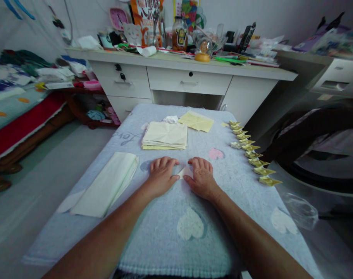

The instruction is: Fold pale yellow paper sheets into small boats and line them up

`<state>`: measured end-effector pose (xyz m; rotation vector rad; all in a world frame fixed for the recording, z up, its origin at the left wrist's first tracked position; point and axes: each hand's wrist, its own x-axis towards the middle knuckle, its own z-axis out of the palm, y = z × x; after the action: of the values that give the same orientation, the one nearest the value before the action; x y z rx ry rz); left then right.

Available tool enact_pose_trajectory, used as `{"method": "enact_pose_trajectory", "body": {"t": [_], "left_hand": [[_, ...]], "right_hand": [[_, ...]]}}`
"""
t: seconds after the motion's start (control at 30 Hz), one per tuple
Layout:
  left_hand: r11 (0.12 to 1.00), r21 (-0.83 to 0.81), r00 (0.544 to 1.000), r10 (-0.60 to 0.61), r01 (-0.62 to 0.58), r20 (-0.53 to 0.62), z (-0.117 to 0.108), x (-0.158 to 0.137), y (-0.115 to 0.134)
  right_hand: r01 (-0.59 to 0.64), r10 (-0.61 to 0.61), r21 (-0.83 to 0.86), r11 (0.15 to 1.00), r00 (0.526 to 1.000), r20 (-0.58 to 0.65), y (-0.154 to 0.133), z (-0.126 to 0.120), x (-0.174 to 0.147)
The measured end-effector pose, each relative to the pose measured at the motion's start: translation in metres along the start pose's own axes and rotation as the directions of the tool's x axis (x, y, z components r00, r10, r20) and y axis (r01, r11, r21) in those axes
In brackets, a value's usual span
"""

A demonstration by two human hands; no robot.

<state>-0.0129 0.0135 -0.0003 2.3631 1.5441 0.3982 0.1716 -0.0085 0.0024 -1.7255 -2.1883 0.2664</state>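
A small piece of folded white paper (182,173) lies low over the cloth between my two hands. My left hand (162,177) grips its left end, thumb pointing inward and fingers curled. At the other end my right hand (202,177) has its thumb on the paper, fingers bent over. Parts of the paper are hidden behind the thumbs. Beyond the hands sits a stack of creased cream paper sheets (166,133), with a yellow sheet (197,121) behind it. To the left lies a long folded pile of pale paper (108,186).
Along the table's right side runs a row of several small folded yellow paper pieces (256,162). A blue cloth with hearts (153,232) covers the table. Past it stands a white desk (190,79) crowded with items. A washing machine (336,85) is at right, a bed (22,108) at left.
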Motion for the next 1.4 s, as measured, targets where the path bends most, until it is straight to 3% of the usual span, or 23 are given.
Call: {"method": "enact_pose_trajectory", "body": {"t": [0.13,0.5,0.7,0.83,1.2,1.4], "left_hand": [[1.000,0.008,0.999,-0.009,0.009,0.049,-0.006,-0.002,-0.005],[0.998,-0.070,1.000,0.000,0.001,0.015,-0.004,0.003,-0.009],[0.960,-0.187,0.978,0.207,-0.209,-0.029,0.003,0.006,0.008],[0.951,-0.163,0.964,0.265,-0.263,-0.012,0.005,0.007,0.006],[0.948,-0.178,0.963,0.269,-0.264,0.005,0.005,0.007,0.000],[0.943,-0.173,0.957,0.290,-0.285,0.001,0.006,0.006,-0.002]], "right_hand": [[0.003,-0.003,0.016,1.000,1.000,0.000,0.000,0.000,0.000],[0.005,-0.005,0.005,1.000,1.000,0.006,0.001,0.001,0.000],[-0.017,0.017,-0.005,1.000,1.000,-0.016,0.000,0.001,-0.001],[-0.033,0.033,-0.005,0.999,0.999,-0.018,0.001,0.002,-0.002],[-0.119,0.120,-0.024,0.993,0.992,0.041,0.031,-0.010,-0.009],[-0.094,0.094,-0.004,0.996,0.994,0.055,0.044,-0.017,-0.007]]}}
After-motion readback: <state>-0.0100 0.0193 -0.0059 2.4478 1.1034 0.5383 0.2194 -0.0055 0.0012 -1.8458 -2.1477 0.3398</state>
